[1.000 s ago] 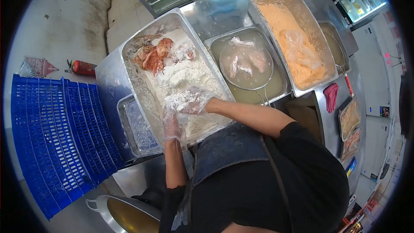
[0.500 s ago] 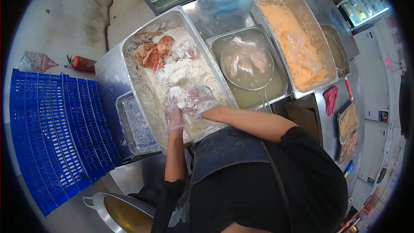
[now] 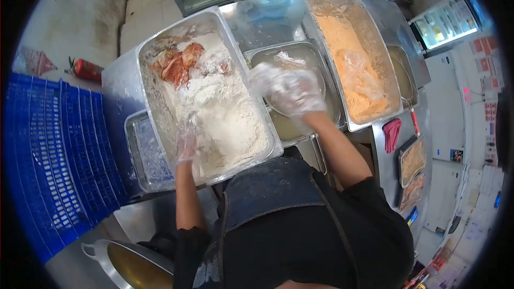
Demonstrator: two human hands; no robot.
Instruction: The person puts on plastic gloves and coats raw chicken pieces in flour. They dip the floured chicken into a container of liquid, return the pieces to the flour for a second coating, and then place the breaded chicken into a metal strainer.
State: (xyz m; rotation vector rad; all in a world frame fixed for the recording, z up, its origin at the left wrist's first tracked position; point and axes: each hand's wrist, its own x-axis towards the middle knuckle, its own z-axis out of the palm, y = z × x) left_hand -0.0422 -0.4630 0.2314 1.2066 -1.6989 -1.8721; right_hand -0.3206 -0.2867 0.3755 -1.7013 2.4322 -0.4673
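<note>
My left hand (image 3: 187,136), in a clear plastic glove dusted white, rests at the near left of a large metal tray (image 3: 143,75) of white flour (image 3: 227,120). Its fingers point down at the flour, extended, with nothing seen in them. Red-marinated meat pieces (image 3: 179,64) lie at the tray's far end, next to a flour-coated piece (image 3: 219,67). My right hand (image 3: 292,91), gloved and smeared by motion, is over a metal pan (image 3: 334,109) of cloudy liquid. It covers most of the round strainer there; a pale coated piece (image 3: 290,58) shows beyond it.
To the right stands a tray of orange breading (image 3: 369,109) with a crumpled clear plastic bag (image 3: 358,69) on it. A second strainer with a red handle (image 3: 414,122) lies beyond. Blue crates (image 3: 64,160) stand at left, above a pot of oil (image 3: 134,265). A red cloth (image 3: 391,134) lies at right.
My right hand has left the flour and moved right, over the pan of liquid. My left hand stays in the flour tray, now apart from the right. The whole view has shifted slightly.
</note>
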